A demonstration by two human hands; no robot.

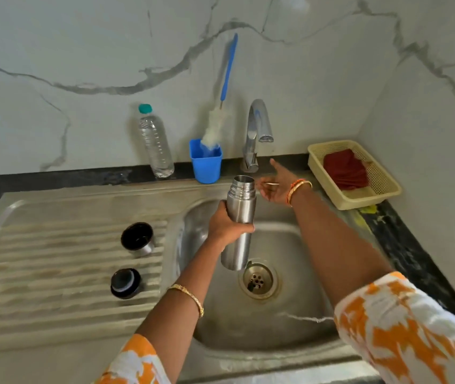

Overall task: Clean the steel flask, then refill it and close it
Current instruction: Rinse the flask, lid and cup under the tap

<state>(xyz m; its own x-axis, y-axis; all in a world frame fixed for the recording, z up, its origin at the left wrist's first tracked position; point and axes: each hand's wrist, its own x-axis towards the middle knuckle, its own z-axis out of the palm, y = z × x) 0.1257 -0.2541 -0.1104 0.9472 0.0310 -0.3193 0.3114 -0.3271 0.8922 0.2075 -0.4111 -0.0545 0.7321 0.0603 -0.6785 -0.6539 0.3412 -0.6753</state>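
Rinsing step: open cylindrical steel flask (239, 217) gripped upright by the left hand (227, 224) over the steel sink (290, 322).
Right hand (274, 187), fingers spread and empty, reaches near the chrome tap (256, 128) at the sink's rear edge; centre the flask mouth beneath the spout before opening.

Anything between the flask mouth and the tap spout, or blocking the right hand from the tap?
Nothing visible. The left hand holds the open steel flask upright over the sink, just below and left of the tap spout. The right hand, open, is beside the tap base with clear air between.

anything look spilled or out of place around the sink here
Nothing spilled. One oddity: a yellow-green scrap lies on the dark counter beside the basket, too blurred to identify. The flask is upright in the left hand.
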